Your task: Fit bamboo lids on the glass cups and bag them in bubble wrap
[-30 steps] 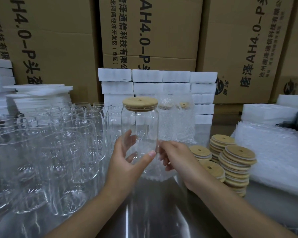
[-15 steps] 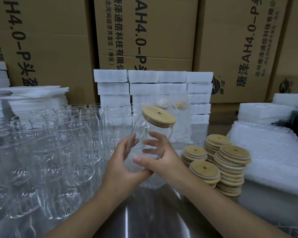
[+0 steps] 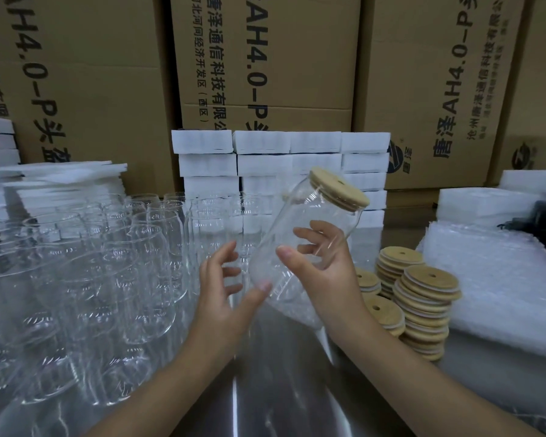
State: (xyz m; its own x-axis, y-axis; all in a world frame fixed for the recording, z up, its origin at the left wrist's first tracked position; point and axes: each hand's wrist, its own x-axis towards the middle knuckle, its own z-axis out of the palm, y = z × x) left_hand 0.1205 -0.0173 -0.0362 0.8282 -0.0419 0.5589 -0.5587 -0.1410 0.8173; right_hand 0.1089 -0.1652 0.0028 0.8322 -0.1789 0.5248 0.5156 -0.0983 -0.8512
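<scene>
One glass cup [image 3: 300, 244] is held clear of the tabletop [image 3: 265, 389], tilted w/ its mouth up and to the right. A bamboo lid [image 3: 339, 189] is seated on the mouth, so the lid step is judged complete for this unit. The cup is gripped at mid-body by the right hand [image 3: 325, 272], w/ fingers [image 3: 309, 231] curled round the far side and thumb on the near side. The left hand [image 3: 224, 288] is held beside the cup's base w/ fingers spread wide and nothing gripped; thumb-tip contact w/ the glass cannot be confirmed. Bagging is not yet done for this cup: no bubble wrap is seen round it. Remaining stock: a large group of unlidded cups [image 3: 108, 263] on the left of the tabletop; stacks of loose lids [image 3: 423, 298] just right of the right wrist; a pile of bubble-wrap bags [image 3: 501, 279] further right. Finished, bagged units cannot be made out clearly behind the held cup. Overall progress is judged early: most cups are w/o lids, and lid and bag supply looks ample.
</scene>
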